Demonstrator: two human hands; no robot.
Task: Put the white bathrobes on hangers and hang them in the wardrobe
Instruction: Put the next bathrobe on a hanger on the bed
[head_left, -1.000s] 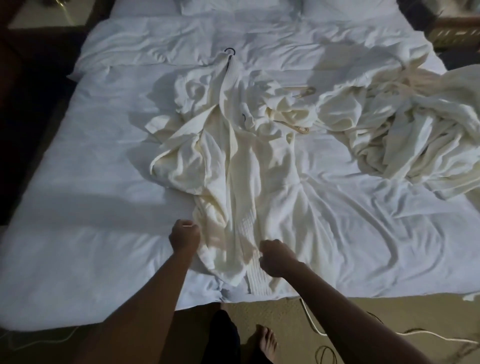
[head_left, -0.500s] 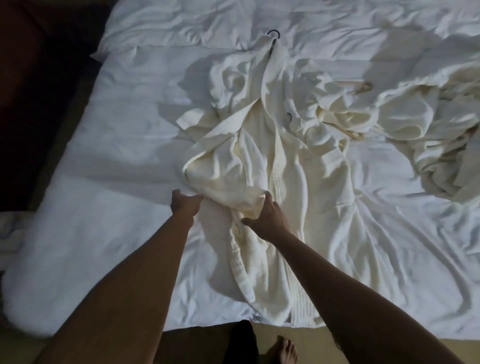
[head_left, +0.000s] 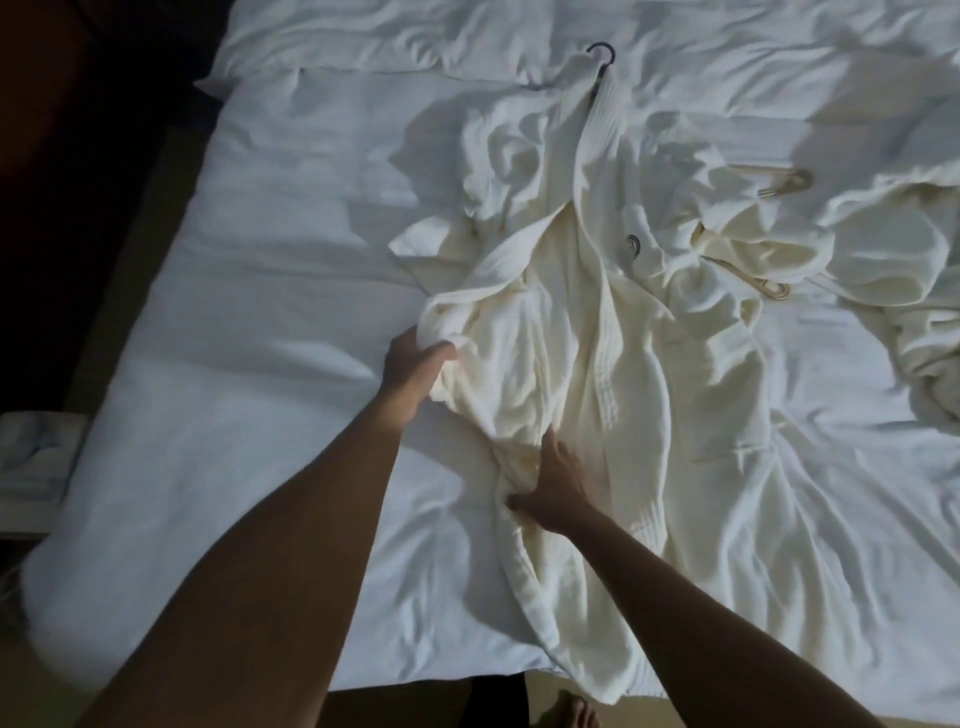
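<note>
left grip: left hand (head_left: 415, 371) holding a bunched fold of the bathrobe (head_left: 587, 364), fingers curled into the cloth at its left side, toward the bed's left edge
right grip: right hand (head_left: 553, 483) fingers spread fairly flat on the robe's lower front panel, thumb tucked at a fold; reads as pressing, not pinching
bathrobe: lies lengthwise mid-bed, collar toward the head end, hem over the foot edge; dark hook (head_left: 602, 52) pokes out at the collar, so a hanger looks already inside
step: judged as straightening the robe on its hanger before lifting
how to do it well: pull the left panel out flat while the right hand pins the front; keep the collar seated on the hanger; lift by the hook, not the cloth
second bathrobe: second bathrobe (head_left: 909, 291) heaped near the bed's right edge, not hung yet
spare hangers: pale hangers (head_left: 779, 182) between the two robes, partly under cloth
bed: bed (head_left: 270, 291) with white sheet carries everything
containers: none in view; wardrobe not visible
</note>
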